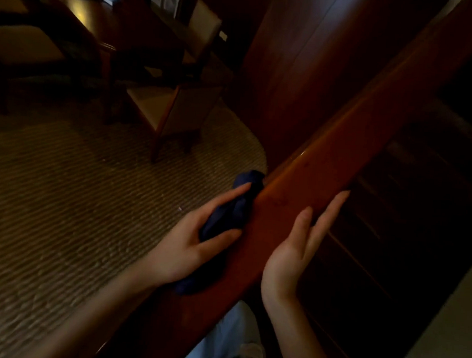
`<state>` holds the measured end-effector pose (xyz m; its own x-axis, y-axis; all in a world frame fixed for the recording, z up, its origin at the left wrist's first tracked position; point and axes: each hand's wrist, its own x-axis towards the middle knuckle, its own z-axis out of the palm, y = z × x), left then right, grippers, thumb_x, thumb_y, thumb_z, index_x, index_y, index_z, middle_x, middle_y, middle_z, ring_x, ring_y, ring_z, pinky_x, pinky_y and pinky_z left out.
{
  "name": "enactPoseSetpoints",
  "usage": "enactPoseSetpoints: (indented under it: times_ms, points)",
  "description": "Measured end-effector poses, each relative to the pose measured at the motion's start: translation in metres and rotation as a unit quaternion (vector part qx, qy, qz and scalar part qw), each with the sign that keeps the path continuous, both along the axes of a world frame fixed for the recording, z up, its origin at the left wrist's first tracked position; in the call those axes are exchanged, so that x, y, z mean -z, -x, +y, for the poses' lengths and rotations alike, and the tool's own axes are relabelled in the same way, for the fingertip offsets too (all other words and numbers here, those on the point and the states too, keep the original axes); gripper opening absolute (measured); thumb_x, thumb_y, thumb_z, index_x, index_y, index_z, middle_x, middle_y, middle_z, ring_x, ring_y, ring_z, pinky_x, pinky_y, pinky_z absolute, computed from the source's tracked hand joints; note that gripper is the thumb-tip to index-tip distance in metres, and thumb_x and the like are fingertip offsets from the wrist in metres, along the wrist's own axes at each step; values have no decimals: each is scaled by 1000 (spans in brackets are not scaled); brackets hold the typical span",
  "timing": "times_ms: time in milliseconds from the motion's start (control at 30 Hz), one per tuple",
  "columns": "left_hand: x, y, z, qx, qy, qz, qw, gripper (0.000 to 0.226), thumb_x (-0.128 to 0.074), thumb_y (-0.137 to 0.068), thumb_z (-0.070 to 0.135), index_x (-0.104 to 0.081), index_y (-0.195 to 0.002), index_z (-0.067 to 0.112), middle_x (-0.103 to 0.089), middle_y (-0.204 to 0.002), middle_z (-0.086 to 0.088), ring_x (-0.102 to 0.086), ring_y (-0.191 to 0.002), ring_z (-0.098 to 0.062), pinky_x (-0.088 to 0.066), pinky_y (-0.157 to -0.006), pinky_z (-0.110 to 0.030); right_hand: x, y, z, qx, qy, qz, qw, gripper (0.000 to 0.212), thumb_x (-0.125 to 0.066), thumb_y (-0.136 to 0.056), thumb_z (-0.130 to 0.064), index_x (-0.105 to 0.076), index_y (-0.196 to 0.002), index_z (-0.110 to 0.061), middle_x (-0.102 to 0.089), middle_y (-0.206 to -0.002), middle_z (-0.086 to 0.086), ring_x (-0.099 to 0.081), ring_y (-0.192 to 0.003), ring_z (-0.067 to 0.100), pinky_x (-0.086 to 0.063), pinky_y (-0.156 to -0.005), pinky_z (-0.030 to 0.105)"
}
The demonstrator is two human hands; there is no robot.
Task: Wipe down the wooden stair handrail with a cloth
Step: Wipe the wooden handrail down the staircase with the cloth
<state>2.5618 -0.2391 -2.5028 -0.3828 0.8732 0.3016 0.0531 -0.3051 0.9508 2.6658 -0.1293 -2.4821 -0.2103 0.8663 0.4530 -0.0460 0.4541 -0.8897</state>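
Observation:
The reddish wooden handrail (320, 167) runs diagonally from the lower left up to the upper right. My left hand (187, 247) grips a bunched dark blue cloth (236, 209) and holds it against the rail's left side. My right hand (294, 253) is beside the rail's right side with its palm turned toward the wood and its fingers straight; it holds nothing. Whether it touches the rail I cannot tell.
A woven rug (78, 198) covers the floor at left. A cushioned wooden chair (175, 107) stands on it near a dark wooden table (82, 14). Dark stair treads (408, 215) lie to the right of the rail. A pale wall edge (454, 327) is at lower right.

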Motion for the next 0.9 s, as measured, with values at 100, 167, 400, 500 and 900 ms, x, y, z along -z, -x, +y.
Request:
enactPoseSetpoints:
  times_ms: [100, 167, 400, 500, 900]
  points:
    - [-24, 13, 41, 81, -4, -62, 995, 59, -54, -94, 5, -33, -146, 23, -49, -142, 10, -48, -129, -9, -42, -103, -24, -1, 1, 1, 20, 9, -11, 1000, 58, -34, -99, -33, -12, -153, -37, -13, -161, -10, -25, -144, 4, -28, -118, 42]
    - [-37, 18, 63, 124, -7, -119, 985, 57, -51, -94, 2, -34, -145, 22, -50, -138, 16, -47, -128, -2, -41, -99, -16, -3, 2, 1, 30, 15, -19, 999, 57, -34, -98, -35, -14, -151, -43, -16, -160, -12, -29, -142, 3, -32, -116, 41]
    - [-7, 14, 31, 108, -37, -149, 982, 56, -51, -91, 6, -38, -143, 24, -49, -139, 23, -42, -129, 6, -36, -97, -7, -5, 2, 0, 49, 0, -49, 998, 57, -33, -98, -36, -14, -152, -39, -15, -160, -13, -26, -143, 3, -30, -117, 43]
    - [-34, 24, 77, 101, -22, -72, 992, 58, -51, -95, 6, -31, -148, 17, -37, -150, 8, -36, -135, 0, -32, -108, -16, -4, 2, 1, 55, -15, -69, 996, 57, -33, -98, -44, -13, -151, -41, -13, -161, -10, -23, -145, 5, -27, -118, 44]
    - [-42, 11, 67, 28, -34, 140, 989, 66, -55, -92, 13, -26, -150, 25, -18, -159, 11, -9, -146, -2, -11, -120, -25, 0, 5, 0, 86, -149, -142, 975, 53, -26, -101, -18, -20, -151, -1, -3, -162, 11, -5, -150, 12, -20, -120, 32]
